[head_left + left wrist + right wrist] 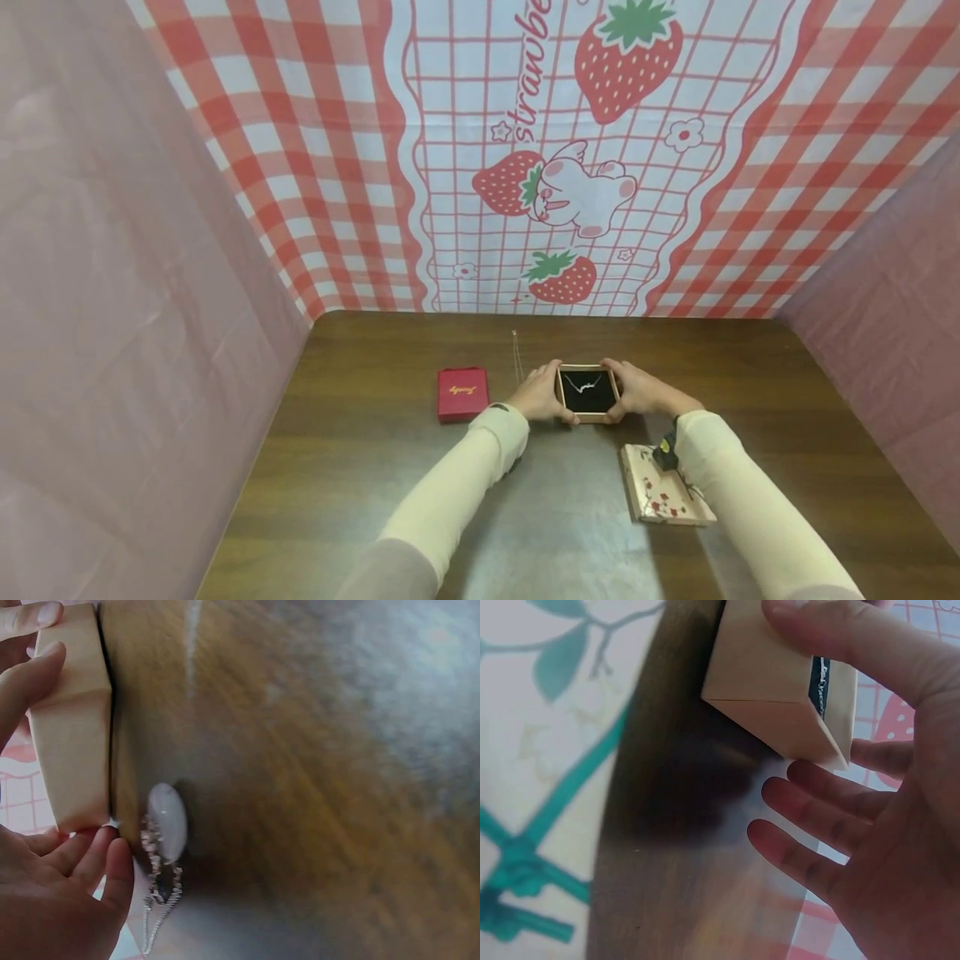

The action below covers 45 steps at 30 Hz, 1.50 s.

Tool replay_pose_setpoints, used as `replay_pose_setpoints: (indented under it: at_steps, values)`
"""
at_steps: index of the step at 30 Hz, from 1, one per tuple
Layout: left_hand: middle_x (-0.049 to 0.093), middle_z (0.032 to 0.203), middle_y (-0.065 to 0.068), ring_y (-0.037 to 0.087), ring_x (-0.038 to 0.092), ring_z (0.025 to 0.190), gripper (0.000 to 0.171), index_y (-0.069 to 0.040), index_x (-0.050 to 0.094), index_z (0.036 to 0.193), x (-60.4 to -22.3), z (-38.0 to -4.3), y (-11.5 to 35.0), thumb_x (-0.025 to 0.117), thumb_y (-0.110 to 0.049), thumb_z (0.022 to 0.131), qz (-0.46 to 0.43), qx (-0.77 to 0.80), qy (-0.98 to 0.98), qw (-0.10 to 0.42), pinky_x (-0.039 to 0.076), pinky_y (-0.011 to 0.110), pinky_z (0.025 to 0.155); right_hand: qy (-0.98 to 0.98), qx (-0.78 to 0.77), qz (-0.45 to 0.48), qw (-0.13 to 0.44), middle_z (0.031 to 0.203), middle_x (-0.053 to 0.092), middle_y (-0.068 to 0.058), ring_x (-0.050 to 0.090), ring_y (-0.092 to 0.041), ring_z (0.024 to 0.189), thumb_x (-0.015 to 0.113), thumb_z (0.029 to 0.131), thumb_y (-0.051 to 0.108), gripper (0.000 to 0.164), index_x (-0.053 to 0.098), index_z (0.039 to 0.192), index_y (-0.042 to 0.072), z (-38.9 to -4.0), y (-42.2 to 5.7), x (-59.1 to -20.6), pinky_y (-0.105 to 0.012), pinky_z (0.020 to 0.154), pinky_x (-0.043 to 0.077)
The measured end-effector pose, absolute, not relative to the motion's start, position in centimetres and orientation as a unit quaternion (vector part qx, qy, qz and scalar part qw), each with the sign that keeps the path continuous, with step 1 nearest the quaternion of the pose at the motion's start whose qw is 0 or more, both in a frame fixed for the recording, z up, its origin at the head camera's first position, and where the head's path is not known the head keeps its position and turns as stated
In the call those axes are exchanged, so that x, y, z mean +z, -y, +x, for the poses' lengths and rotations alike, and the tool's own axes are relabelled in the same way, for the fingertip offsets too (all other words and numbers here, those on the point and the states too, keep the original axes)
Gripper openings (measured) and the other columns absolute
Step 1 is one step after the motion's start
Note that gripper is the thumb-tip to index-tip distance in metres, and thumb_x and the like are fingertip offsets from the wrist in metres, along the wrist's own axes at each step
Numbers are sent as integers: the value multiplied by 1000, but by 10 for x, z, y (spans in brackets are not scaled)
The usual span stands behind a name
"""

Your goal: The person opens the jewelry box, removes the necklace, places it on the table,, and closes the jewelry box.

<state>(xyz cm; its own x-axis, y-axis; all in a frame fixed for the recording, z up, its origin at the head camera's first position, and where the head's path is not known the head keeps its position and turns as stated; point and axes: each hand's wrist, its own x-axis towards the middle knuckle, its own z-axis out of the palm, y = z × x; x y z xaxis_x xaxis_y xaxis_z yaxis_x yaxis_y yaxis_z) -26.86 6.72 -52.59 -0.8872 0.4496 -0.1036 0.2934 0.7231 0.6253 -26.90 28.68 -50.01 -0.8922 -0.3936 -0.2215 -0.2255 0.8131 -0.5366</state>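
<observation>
Between left hand (538, 395) and right hand (639, 392), lidless box (590, 418) is pinched by both, opposite sides; neither is placed nearer, no long axis seen.

The table (562, 500) bears a red box (462, 396), necklace (516, 354) and lid (658, 492).
</observation>
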Motion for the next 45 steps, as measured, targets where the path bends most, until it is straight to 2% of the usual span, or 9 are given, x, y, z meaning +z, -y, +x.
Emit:
replay_pose_setpoints:
  at_steps: [7,10,15,23,26,31,37,41,45]
  values:
    - [50,144,12,25,47,131,106,-9,31,149,-526,-266,-66,90,-36,65,196,326,-915,137,40,35,111,-920,-309,-167,172,121,49,-32,60,-39,104,89,60,15,111,24,146,-10,-266,-292,-505,-44,83,55]
    - [48,146,10,24,45,132,107,-11,29,150,-530,-266,-67,90,-36,66,186,334,-913,144,38,36,112,-909,-339,-162,182,122,51,-33,60,-37,104,88,66,17,109,21,148,-10,-264,-296,-507,-41,82,55]
    - [49,146,7,23,46,133,108,-15,30,150,-537,-266,-69,91,-39,63,176,333,-916,139,39,37,112,-902,-364,-150,177,125,51,-35,60,-40,107,80,79,21,94,24,146,-12,-261,-302,-507,-45,83,55]
    - [47,148,6,23,44,135,109,-16,29,150,-539,-266,-68,91,-40,63,168,339,-915,138,39,40,112,-916,-368,-105,121,128,54,-34,55,-47,114,66,92,28,66,41,139,-11,-260,-303,-509,-54,91,51]
    - [47,149,6,23,44,135,110,-17,29,150,-537,-266,-67,91,-39,63,167,345,-913,138,38,41,112,-926,-358,-92,72,120,60,-31,60,-41,108,67,92,26,56,51,131,-10,-261,-299,-509,-50,89,52]
    - [47,148,7,24,44,135,109,-16,30,150,-534,-265,-67,91,-39,62,169,348,-912,137,39,41,112,-940,-329,-90,-5,103,66,-22,63,-33,93,71,89,19,43,62,120,-8,-263,-289,-503,-38,77,51]
    - [48,148,6,24,44,135,111,-16,29,151,-534,-266,-66,91,-41,62,168,343,-914,136,39,40,111,-945,-294,-136,-39,87,68,-14,61,-21,77,72,85,11,24,71,103,-4,-265,-274,-493,-30,66,47]
    - [49,147,6,23,45,134,110,-17,29,151,-532,-265,-66,91,-40,63,169,340,-915,135,40,40,110,-950,-254,-179,-31,84,69,-12,61,-21,76,72,83,7,14,74,93,-2,-267,-264,-492,-35,67,50]
    - [49,147,7,24,45,134,109,-16,29,151,-529,-263,-64,90,-39,63,171,342,-914,134,40,40,110,-952,-224,-209,-21,87,71,-13,66,-29,82,71,79,2,12,75,90,-1,-267,-256,-495,-45,76,53]
